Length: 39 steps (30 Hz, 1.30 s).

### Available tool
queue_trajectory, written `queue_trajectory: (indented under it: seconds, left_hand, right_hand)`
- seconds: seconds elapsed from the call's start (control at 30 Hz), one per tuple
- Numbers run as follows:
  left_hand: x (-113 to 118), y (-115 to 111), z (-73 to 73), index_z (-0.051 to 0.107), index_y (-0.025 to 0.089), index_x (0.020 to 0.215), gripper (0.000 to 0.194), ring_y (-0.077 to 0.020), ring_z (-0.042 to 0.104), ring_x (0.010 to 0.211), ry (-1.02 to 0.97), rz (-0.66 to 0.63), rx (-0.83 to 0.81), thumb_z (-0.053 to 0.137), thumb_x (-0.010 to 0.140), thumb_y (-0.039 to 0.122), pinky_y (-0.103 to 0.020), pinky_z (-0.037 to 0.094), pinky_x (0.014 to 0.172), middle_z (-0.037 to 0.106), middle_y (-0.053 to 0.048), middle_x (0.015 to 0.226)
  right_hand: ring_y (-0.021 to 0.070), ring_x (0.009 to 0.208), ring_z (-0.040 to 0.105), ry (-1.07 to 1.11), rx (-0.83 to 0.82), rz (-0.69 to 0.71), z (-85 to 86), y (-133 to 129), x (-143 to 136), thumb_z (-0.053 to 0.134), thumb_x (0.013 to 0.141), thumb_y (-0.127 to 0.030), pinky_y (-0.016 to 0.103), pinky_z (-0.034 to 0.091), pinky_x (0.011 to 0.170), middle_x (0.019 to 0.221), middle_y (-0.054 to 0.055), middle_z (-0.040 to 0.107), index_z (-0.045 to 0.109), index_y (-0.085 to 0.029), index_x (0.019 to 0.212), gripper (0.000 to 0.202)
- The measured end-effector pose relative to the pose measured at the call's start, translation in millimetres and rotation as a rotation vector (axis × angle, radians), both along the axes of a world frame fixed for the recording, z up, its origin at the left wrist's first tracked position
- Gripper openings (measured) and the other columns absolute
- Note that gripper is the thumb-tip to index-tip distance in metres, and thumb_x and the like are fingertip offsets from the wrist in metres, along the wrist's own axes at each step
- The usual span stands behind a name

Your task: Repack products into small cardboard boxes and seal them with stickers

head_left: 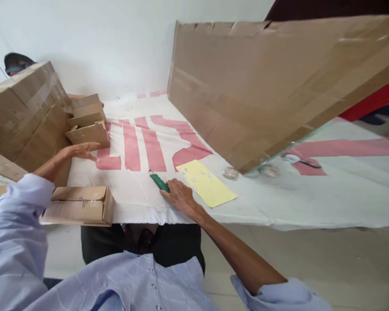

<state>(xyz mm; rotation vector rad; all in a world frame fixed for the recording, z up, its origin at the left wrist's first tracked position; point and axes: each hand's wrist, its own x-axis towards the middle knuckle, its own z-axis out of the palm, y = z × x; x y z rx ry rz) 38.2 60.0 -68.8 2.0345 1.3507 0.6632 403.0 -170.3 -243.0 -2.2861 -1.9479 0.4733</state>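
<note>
Green cutter (160,182): is being touched at its near end by the right hand, lying flat on the white cloth, pretty much in the middle near the table's near edge, pointing far-left.
Right hand (180,197): is being rested palm-down on the cloth, fingers loosely spread, fingertips on the cutter's near end. Can't really tell if it's being gripped or just touched, tbh.
Left hand (79,151): is being held open and flat, fingers stretched out to the right, pressed against the near side of the small open cardboard box.
Small open box (88,123): is being kept on the far-left part of the cloth, flaps up, just beside the big taped box.
Big taped box (26,116): is being seen at the far left, tilted, shiny tape across its faces.
Flat long box (79,205): is lying at the near-left edge of the table, closed, near the left forearm.
Yellow sheet (207,183): is lying just right of the right hand, with tiny pale bits scattered on it.
White cloth (278,194): is being used as the table cover, big pink lettering printed across it.
Large cardboard panel (262,82): is being blurred a bit, looming over the right far side, slanted.
Clear lumps (231,173): are sitting under the panel's lower edge, too blurry to identify.
Another person (16,62): only a dark top of a head is being shown behind the taped box.
</note>
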Motion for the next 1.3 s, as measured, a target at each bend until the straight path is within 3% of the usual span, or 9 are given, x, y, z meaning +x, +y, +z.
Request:
queue_trajectory:
  seconds: [0.07, 0.17, 0.33, 0.47, 0.67, 0.87, 1.0, 1.13, 1.3]
  left_hand:
    - [-25, -28, 16.9, 0.077, 0.030, 0.138, 0.098, -0.0427, 0.067, 0.139, 0.246, -0.177, -0.145, 0.108, 0.045, 0.038, -0.050, 0.052, 0.117, 0.076, -0.011, 0.142]
    - [-68, -82, 27.9, 0.055, 0.032, 0.164, 0.136, -0.0459, 0.059, 0.149, 0.647, -0.370, -0.271, 0.105, 0.038, 0.039, -0.050, 0.050, 0.117, 0.060, -0.018, 0.165]
    - [-110, -152, 9.6, 0.050, 0.024, 0.168, 0.133, -0.0495, 0.058, 0.146, 0.944, -0.299, -0.163, 0.096, 0.044, 0.040, -0.051, 0.047, 0.116, 0.061, -0.025, 0.160]
    - [-96, -168, -8.5, 0.057, 0.025, 0.162, 0.113, -0.0485, 0.058, 0.147, 0.776, -0.247, -0.019, 0.091, 0.055, 0.044, -0.053, 0.040, 0.124, 0.064, -0.020, 0.157]
    - [-34, -191, -43.4, 0.065, 0.028, 0.146, 0.099, -0.0460, 0.063, 0.140, 0.307, -0.172, 0.069, 0.099, 0.056, 0.054, -0.053, 0.047, 0.123, 0.067, -0.015, 0.152]
    - [-36, -211, -82.2, 0.062, 0.026, 0.108, 0.061, -0.0408, 0.064, 0.143, -0.197, 0.075, 0.007, 0.095, 0.067, 0.057, -0.055, 0.057, 0.110, 0.066, -0.017, 0.155]
    - [-41, -219, -105.6, 0.057, 0.024, 0.097, 0.058, -0.0404, 0.067, 0.139, -0.404, 0.141, -0.080, 0.094, 0.069, 0.058, -0.058, 0.056, 0.111, 0.069, -0.019, 0.152]
    - [-37, -221, -116.6, 0.063, 0.023, 0.104, 0.054, -0.0400, 0.061, 0.147, -0.445, 0.101, -0.080, 0.092, 0.074, 0.058, -0.056, 0.053, 0.116, 0.062, -0.018, 0.161]
    - [-36, -223, -121.7, 0.066, 0.025, 0.117, 0.055, -0.0389, 0.058, 0.149, -0.440, 0.028, -0.087, 0.090, 0.079, 0.058, -0.054, 0.055, 0.115, 0.055, -0.015, 0.164]
  right_hand:
    - [0.0333, 0.126, 0.066, -0.009, 0.018, -0.001, -9.3, -2, 3, 0.055, 0.108, -0.033, 0.038, 0.048, 0.088, 0.129, 0.017, 0.072, 0.069, -0.018, 0.117, 0.023]
    - [0.0338, 0.125, 0.067, -0.022, 0.037, 0.000, -17.9, -5, 7, 0.053, 0.108, -0.032, 0.038, 0.047, 0.085, 0.126, 0.016, 0.073, 0.069, -0.017, 0.116, 0.023]
    - [0.0333, 0.120, 0.068, -0.043, 0.052, 0.009, -15.1, -7, 7, 0.054, 0.108, -0.033, 0.037, 0.046, 0.082, 0.123, 0.017, 0.074, 0.069, -0.016, 0.115, 0.023]
    - [0.0336, 0.122, 0.068, -0.052, 0.037, 0.016, -7.4, -5, 2, 0.055, 0.108, -0.036, 0.037, 0.047, 0.085, 0.127, 0.017, 0.073, 0.069, -0.016, 0.117, 0.026]
    - [0.0335, 0.116, 0.070, -0.071, 0.039, 0.033, 4.3, -1, -2, 0.052, 0.109, -0.031, 0.038, 0.047, 0.087, 0.124, 0.020, 0.075, 0.069, -0.014, 0.115, 0.025]
    - [0.0253, 0.078, 0.063, 0.336, 0.250, -0.111, 43.2, 2, 26, 0.045, 0.104, -0.044, 0.033, 0.044, 0.070, 0.080, 0.007, 0.069, 0.061, -0.024, 0.085, 0.031]
    - [0.0176, 0.061, 0.045, 0.716, 0.272, 0.130, 94.6, 0, 22, 0.049, 0.099, -0.072, 0.032, 0.037, 0.060, 0.062, 0.000, 0.048, 0.054, -0.024, 0.072, 0.055]
    - [0.0150, 0.064, 0.042, 0.730, 0.182, 0.335, 139.7, -3, -10, 0.055, 0.096, -0.079, 0.032, 0.034, 0.062, 0.067, -0.001, 0.049, 0.057, -0.022, 0.074, 0.061]
    - [0.0149, 0.065, 0.039, 0.643, 0.042, 0.501, 157.2, 1, -46, 0.049, 0.099, -0.078, 0.032, 0.033, 0.063, 0.069, -0.002, 0.045, 0.050, -0.023, 0.073, 0.061]
